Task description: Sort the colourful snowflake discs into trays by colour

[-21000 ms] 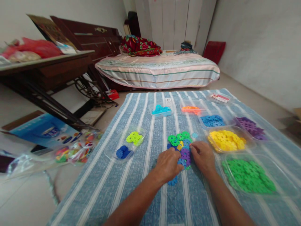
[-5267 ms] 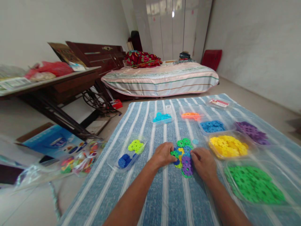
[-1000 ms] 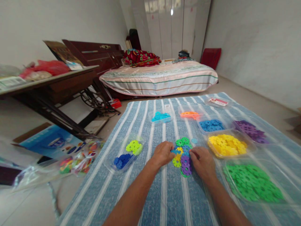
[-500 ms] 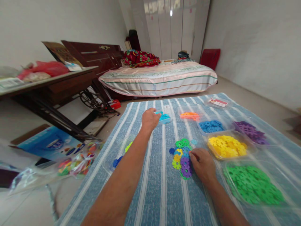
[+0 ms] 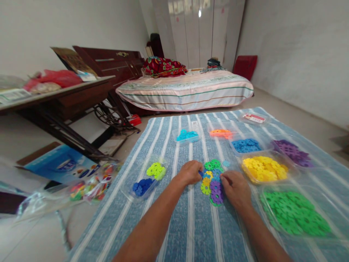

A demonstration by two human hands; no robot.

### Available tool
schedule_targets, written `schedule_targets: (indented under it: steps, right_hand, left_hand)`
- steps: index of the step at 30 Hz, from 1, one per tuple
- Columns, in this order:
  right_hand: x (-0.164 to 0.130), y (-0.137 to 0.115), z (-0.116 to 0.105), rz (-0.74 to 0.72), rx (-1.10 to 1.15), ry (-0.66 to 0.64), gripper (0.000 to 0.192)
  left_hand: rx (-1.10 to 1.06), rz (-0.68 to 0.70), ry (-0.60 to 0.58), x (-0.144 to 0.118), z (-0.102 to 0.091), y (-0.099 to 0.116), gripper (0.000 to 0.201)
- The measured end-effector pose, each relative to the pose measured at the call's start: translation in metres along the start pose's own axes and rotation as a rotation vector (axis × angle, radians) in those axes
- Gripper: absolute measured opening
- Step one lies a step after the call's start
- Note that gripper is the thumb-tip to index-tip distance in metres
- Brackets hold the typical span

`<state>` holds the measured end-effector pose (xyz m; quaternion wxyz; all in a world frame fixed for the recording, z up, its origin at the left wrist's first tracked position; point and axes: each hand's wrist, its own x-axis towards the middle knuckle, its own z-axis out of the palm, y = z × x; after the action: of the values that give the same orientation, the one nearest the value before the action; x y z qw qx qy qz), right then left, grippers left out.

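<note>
A colourful cluster of flat notched plastic discs (image 5: 216, 189), in green, yellow, blue and purple, lies on the striped cloth. At its left edge, my left hand (image 5: 192, 171) is closed with its fingertips on a dark blue notched disc (image 5: 201, 173). My right hand (image 5: 236, 186) rests against the cluster's right side, thumb and fingers pinched together; a speck of orange shows at the tips, too small to name. A single light blue disc (image 5: 226, 163) lies just beyond the cluster. Whether the discs are interlocked or only overlapping, I cannot tell.
Clear tubs hold green (image 5: 297, 211), yellow (image 5: 263, 169), blue (image 5: 246, 146), purple (image 5: 293, 153), orange (image 5: 220, 133) and cyan discs (image 5: 187, 135). Another tub at left holds lime (image 5: 156, 170) and dark blue discs (image 5: 142, 186). A lidded box (image 5: 254, 118) sits far right; a bed (image 5: 185, 91) stands beyond.
My left hand has come back from the cyan tub, toward me and to the right, to the cluster's left edge. My right hand stays at the cluster. The view has shifted slightly.
</note>
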<state>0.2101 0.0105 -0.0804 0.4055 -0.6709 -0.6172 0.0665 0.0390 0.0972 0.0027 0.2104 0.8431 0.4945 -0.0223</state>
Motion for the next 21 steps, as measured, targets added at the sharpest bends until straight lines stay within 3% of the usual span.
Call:
schedule_targets:
  steps: [5, 8, 14, 17, 21]
  right_hand:
    - [-0.001, 0.001, 0.0, 0.004, -0.002, 0.01, 0.024]
    - [-0.002, 0.002, 0.001, 0.004, -0.008, 0.001, 0.025]
    - [-0.002, 0.001, -0.001, -0.008, -0.003, 0.011, 0.027]
    - [-0.003, 0.0, -0.002, -0.008, -0.002, 0.023, 0.027]
    - [-0.002, 0.001, -0.002, -0.005, -0.015, 0.005, 0.026]
  left_hand:
    - [-0.051, -0.066, 0.035, -0.007, 0.004, -0.007, 0.012]
    - [-0.061, -0.086, 0.053, -0.021, -0.004, -0.012, 0.01]
    - [0.059, -0.108, 0.145, -0.071, -0.052, -0.038, 0.012]
    - [0.173, -0.238, 0.117, -0.094, -0.074, -0.063, 0.013]
    - [0.321, -0.423, 0.01, -0.113, -0.088, -0.093, 0.014]
